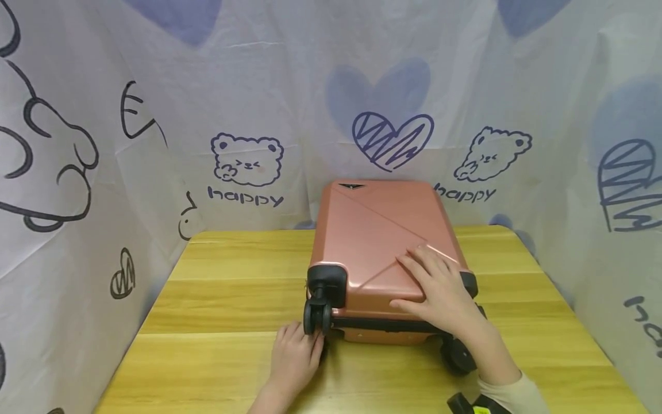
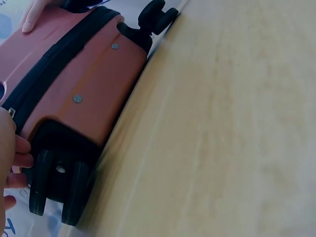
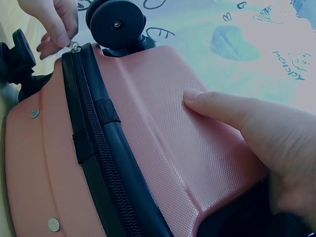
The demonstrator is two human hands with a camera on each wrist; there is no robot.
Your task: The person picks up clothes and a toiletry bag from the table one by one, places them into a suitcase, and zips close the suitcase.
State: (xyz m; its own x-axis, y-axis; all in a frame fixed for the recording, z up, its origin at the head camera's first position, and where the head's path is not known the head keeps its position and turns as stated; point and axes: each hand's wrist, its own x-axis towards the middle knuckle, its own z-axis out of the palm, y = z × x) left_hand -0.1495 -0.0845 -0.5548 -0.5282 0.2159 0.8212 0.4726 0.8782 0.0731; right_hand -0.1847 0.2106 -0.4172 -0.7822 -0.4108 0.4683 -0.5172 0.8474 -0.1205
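Note:
A pink hard-shell suitcase [image 1: 377, 236] lies flat on the table, its wheeled end towards me. At its near left corner, beside the black wheels [image 1: 317, 313], is my left hand [image 1: 293, 356]. In the right wrist view its thumb and fingers pinch a metal zipper pull [image 3: 75, 48] at the end of the visible stretch of black zipper [image 3: 106, 163]. My right hand [image 1: 445, 293] rests on the suitcase's upper shell near the right corner, fingers spread, thumb [image 3: 197, 98] lying on the ribbed pink surface. The left wrist view shows only part of the left hand [image 2: 10, 158].
The yellow wood-grain table [image 1: 217, 310] extends on both sides of the suitcase. A black object with a yellow-green patch [image 1: 481, 409] is by the right sleeve at the bottom edge. White cloth [image 1: 295, 69] printed with hearts and bears hangs behind and along both sides.

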